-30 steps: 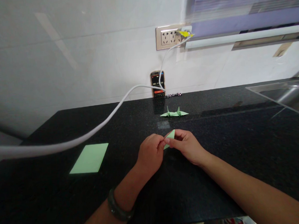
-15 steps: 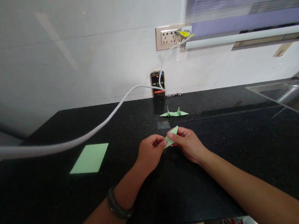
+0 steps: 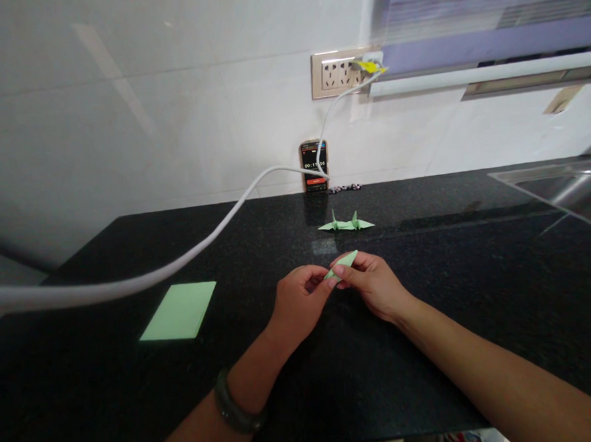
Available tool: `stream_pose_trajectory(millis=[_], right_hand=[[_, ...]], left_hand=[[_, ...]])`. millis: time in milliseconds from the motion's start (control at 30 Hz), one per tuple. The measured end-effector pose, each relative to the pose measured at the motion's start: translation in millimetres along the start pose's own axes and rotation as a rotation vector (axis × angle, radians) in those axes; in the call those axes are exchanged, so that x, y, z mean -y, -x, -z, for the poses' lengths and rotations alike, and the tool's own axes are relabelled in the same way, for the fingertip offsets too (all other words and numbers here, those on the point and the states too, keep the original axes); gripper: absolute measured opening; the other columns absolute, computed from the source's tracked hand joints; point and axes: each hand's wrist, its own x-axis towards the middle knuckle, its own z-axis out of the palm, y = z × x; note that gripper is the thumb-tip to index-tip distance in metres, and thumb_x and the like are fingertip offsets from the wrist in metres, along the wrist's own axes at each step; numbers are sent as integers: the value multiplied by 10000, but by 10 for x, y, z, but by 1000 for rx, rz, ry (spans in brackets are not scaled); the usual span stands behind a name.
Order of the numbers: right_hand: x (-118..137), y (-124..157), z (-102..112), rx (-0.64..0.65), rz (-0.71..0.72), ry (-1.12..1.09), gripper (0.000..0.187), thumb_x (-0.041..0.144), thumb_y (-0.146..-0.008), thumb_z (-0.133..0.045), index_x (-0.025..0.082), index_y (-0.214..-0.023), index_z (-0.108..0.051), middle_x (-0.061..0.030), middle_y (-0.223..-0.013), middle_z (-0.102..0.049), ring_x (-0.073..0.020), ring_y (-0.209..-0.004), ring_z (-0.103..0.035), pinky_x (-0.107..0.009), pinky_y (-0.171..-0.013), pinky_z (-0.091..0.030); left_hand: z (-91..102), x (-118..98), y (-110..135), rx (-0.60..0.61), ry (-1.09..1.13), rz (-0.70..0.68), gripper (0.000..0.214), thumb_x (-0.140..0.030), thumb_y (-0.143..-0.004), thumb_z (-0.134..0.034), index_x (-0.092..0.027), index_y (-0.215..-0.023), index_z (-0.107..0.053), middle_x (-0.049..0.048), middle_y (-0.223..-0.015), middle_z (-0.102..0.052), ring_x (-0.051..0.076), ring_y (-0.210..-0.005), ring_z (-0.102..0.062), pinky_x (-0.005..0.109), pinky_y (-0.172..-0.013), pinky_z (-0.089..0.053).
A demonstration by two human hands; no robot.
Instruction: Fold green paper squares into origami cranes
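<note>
A small folded piece of green paper (image 3: 343,263) is held just above the black countertop (image 3: 432,319), pinched from both sides. My left hand (image 3: 298,304) grips its lower left tip with curled fingers. My right hand (image 3: 372,284) pinches its right part between thumb and fingers. A finished green paper crane (image 3: 346,223) lies on the counter behind my hands. A stack of flat green paper sheets (image 3: 179,311) lies to the left.
A phone (image 3: 315,166) showing a timer leans against the white wall, its white cable (image 3: 187,257) running to the wall socket (image 3: 339,75) and sweeping across the left. A metal sink (image 3: 564,188) sits at the right. Small dark beads (image 3: 344,187) lie by the phone.
The folded paper has turned from a broad triangle into a narrower, flatter sliver pointing up right. Both hands stayed in place with small finger shifts.
</note>
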Motion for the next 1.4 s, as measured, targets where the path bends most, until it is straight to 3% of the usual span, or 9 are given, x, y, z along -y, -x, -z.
stream_pose_trajectory(millis=[367, 600, 1000, 1167, 1400], right_hand=[[18, 20, -27, 38, 57, 12, 106, 262, -692, -654, 158, -691, -632, 3, -656, -581, -96, -605, -492, -238, -569, -376], [6, 19, -32, 55, 63, -20, 94, 252, -700, -650, 160, -702, -628, 7, -645, -570, -102, -609, -497, -252, -592, -378], [17, 15, -8, 3, 68, -49, 110, 264, -679, -666, 164, -702, -627, 13, -643, -555, -95, -589, -473, -246, -570, -366], [26, 23, -22, 15, 60, -36, 126, 280, -673, -669, 163, -694, -628, 8, -653, -558, -98, -595, -478, -249, -571, -376], [9, 41, -53, 50, 47, -61, 144, 262, -645, -689, 160, -712, -613, 12, -647, -552, -96, -585, -482, -247, -563, -374]], left_hand=[[43, -97, 6, -35, -150, -116, 157, -274, -772, -524, -164, -771, -636, 28, -749, -630, 127, -706, -561, 244, -661, -430], [61, -120, 11, -46, -175, -114, 152, -238, -777, -507, -170, -740, -639, 26, -731, -643, 133, -695, -567, 250, -662, -423], [48, -115, -8, 122, 288, 98, 208, -267, -716, -583, -138, -873, -629, 64, -828, -673, 160, -737, -610, 255, -667, -464], [48, -104, -24, 37, 99, 82, 192, -301, -738, -554, -136, -745, -652, 42, -679, -652, 136, -616, -571, 229, -559, -423], [88, -126, -6, -8, -16, -35, 168, -273, -750, -543, -155, -710, -655, 25, -677, -643, 123, -628, -563, 223, -589, -415]])
